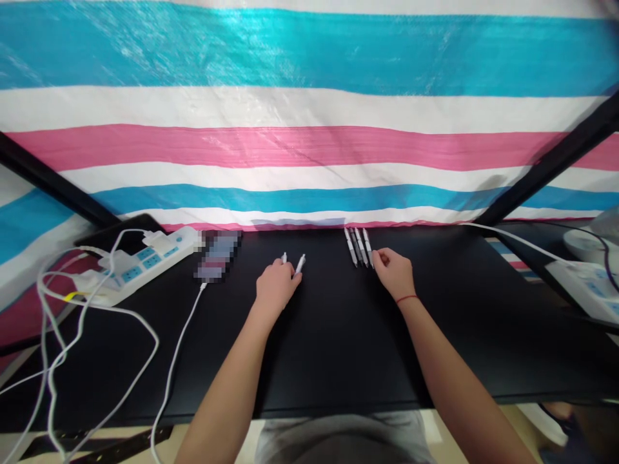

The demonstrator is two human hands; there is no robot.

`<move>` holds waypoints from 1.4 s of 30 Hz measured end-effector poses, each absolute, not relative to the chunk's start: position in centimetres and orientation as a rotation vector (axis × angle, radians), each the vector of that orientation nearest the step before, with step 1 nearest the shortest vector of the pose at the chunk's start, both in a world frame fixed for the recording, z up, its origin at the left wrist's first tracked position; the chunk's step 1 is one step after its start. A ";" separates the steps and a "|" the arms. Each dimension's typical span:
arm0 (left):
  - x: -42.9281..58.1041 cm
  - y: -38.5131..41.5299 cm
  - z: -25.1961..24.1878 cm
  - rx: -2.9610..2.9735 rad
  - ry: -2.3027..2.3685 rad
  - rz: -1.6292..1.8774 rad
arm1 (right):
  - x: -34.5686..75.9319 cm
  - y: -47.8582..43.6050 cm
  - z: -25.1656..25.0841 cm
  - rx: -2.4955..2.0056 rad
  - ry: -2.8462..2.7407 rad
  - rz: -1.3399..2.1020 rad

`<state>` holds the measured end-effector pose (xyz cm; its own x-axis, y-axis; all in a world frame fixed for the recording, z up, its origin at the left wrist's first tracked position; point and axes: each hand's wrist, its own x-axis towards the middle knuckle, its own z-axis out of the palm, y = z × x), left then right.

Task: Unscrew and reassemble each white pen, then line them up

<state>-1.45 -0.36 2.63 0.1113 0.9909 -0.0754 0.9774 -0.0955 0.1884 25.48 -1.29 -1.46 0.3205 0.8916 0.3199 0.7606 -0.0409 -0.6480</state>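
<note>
You are working at a black desk point(338, 361), your left hand point(278, 288) curling around two white pens point(300, 263) at its one o'clock, grip unclear, while your curled, empty right hand point(394, 274) is resting beside a row of pens point(358, 247) at its eleven o'clock.

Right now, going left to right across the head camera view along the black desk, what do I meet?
white power strip → blurred phone-like device → left hand → row of pens → right hand → second white power strip
</note>
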 end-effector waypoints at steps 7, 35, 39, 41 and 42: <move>2.7 -2.5 1.8 2.699 1.408 0.538 | 22.3 -2.8 -0.3 -1.298 -1.559 0.983; 2.5 -1.0 -0.4 2.414 1.162 0.871 | 23.2 -2.4 -0.1 -1.256 -1.219 1.147; 2.5 -1.0 -0.4 2.386 1.149 0.875 | 23.2 -2.4 0.0 -1.234 -1.245 1.120; 2.5 -1.0 -0.5 2.364 1.136 0.883 | 23.2 -2.5 0.2 -1.224 -1.270 1.091; 2.5 -1.0 -0.5 2.352 1.129 0.890 | 23.2 -2.5 0.3 -1.217 -1.286 1.073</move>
<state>2.46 -1.02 -0.47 0.4760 0.7945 0.3771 0.5516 -0.6036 0.5756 23.21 -2.49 0.29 0.0319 0.9950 0.0947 0.0848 0.0917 -0.9922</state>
